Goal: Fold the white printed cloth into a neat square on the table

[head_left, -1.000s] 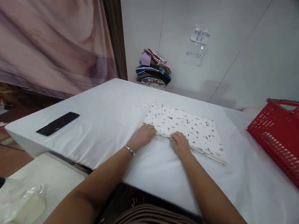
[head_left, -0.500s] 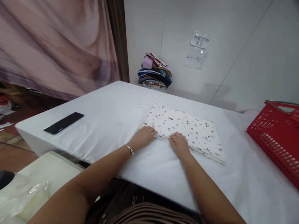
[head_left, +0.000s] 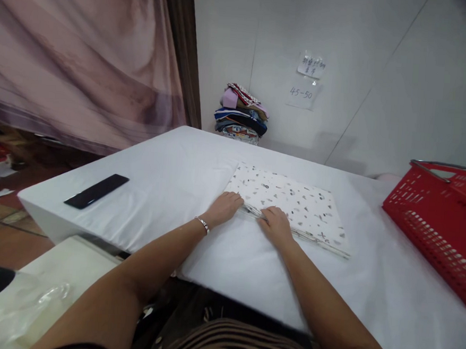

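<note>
A folded white cloth (head_left: 291, 197) with small grey and brown printed motifs lies flat on the white-covered table (head_left: 157, 164). My left hand (head_left: 226, 207), with a bracelet at the wrist, grips the cloth's near edge close to its left corner. To its right, my right hand (head_left: 277, 224) pinches the same edge. Between the hands the folded layers show and are slightly lifted and bunched. The fingertips of both hands are partly hidden by the cloth and by the hands themselves.
A black phone-like slab (head_left: 96, 190) lies on the table's left. At the right stands a red plastic basket (head_left: 433, 220) with a metal handle. A stack of folded fabrics (head_left: 242, 114) is by the wall. A pale surface holding clear plastic (head_left: 40, 310) is at lower left.
The near edge between my hands has been raised and its layers spread a little. My right hand has shifted slightly left; my left hand has moved slightly away from me.
</note>
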The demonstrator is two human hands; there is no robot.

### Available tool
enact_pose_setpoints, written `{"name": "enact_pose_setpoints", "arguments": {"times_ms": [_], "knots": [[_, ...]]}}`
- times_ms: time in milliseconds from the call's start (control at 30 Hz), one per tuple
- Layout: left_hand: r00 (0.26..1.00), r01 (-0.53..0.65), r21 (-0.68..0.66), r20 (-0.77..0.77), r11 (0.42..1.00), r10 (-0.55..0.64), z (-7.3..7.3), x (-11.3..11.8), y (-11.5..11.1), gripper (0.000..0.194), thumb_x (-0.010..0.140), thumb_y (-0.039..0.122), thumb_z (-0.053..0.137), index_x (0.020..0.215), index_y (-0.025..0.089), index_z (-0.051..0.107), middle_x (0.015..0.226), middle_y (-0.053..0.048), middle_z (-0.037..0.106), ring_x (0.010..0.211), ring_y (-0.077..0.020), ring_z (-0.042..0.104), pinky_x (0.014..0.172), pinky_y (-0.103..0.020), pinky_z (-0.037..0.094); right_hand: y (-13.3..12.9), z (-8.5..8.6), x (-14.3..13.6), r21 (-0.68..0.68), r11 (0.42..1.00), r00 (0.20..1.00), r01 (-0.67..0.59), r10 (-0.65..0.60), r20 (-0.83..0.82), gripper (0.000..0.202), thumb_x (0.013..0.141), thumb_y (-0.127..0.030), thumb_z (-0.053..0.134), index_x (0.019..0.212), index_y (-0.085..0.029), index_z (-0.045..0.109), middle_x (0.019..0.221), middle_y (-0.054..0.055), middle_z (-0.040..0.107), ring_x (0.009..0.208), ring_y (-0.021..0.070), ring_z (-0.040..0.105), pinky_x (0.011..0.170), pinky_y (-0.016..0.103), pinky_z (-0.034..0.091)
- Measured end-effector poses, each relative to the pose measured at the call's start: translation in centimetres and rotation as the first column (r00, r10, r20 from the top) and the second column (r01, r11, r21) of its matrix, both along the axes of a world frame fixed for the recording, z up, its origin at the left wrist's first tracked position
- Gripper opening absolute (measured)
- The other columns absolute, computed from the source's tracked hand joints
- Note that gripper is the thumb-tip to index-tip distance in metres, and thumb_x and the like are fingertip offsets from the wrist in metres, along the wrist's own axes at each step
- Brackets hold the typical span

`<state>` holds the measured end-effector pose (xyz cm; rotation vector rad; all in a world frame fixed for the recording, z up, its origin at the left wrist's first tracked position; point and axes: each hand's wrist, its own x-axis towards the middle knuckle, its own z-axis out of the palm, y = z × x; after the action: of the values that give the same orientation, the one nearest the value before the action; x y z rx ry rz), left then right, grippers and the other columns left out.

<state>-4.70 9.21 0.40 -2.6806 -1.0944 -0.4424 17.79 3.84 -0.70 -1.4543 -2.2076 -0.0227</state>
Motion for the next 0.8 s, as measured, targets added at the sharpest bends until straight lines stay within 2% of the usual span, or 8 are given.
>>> {"name": "enact_pose_setpoints", "arguments": {"times_ms": [133,333,567,700,800], "knots": [[1.0,0.026,-0.006,-0.015,1.0,-0.026,-0.2,-0.1,-0.1,0.02,0.09,0.013,0.039,0.096,0.018,0.057,0.096,-0.008,0.06,0.093,-0.0199,0.053,0.081,-0.034,0.038,0.5,-0.1,-0.4,-0.009,1.0,1.0,0.003,-0.003,0.026,0.019,0.091,-0.027,0.046,0.088,-0.02,0.063,0.091,0.005,0.06,0.086,0.019,0.049,0.076,0.03,0.035],[0.999,0.052,-0.058,-0.006,0.997,-0.053,0.6,-0.5,-0.8,0.02,0.089,0.031,0.047,0.1,0.019,0.058,0.102,-0.007,0.061,0.097,-0.0205,0.053,0.084,-0.035,0.038,0.7,-0.2,-0.5,0.005,1.0,0.998,0.014,-0.014,0.06,0.023,0.093,-0.025,0.042,0.086,-0.019,0.063,0.088,0.006,0.06,0.085,0.0189,0.049,0.076,0.03,0.035],[1.0,-0.003,-0.047,0.0,0.999,0.003,0.8,-1.1,-0.3,0.026,0.089,0.013,0.039,0.105,0.019,0.058,0.098,-0.008,0.063,0.094,-0.0203,0.055,0.079,-0.035,0.037,0.6,-0.1,-0.4,-0.009,1.0,0.988,0.002,-0.001,0.157,0.023,0.093,-0.026,0.041,0.086,-0.018,0.062,0.089,0.007,0.06,0.084,0.0192,0.05,0.073,0.03,0.035],[0.998,-0.035,-0.054,-0.046,0.998,0.032,2.6,-0.8,0.5,0.027,0.087,0.01,0.04,0.104,0.018,0.06,0.09,-0.008,0.064,0.088,-0.0209,0.057,0.076,-0.035,0.037,0.7,0.7,-0.3,0.016,1.0,0.98,-0.026,0.023,0.199,0.022,0.093,-0.024,0.042,0.086,-0.018,0.062,0.087,0.007,0.06,0.083,0.0195,0.05,0.072,0.03,0.034],[1.0,-0.017,0.048,0.015,0.999,0.017,4.1,-0.7,1.5,0.028,0.089,0.012,0.039,0.108,0.019,0.058,0.107,-0.009,0.063,0.105,-0.0221,0.053,0.086,-0.038,0.036,0.9,1.5,-0.2,0.096,0.995,0.989,0.011,-0.025,0.144,0.023,0.094,-0.025,0.04,0.089,-0.018,0.062,0.09,0.008,0.06,0.086,0.0199,0.05,0.074,0.03,0.034]]}}
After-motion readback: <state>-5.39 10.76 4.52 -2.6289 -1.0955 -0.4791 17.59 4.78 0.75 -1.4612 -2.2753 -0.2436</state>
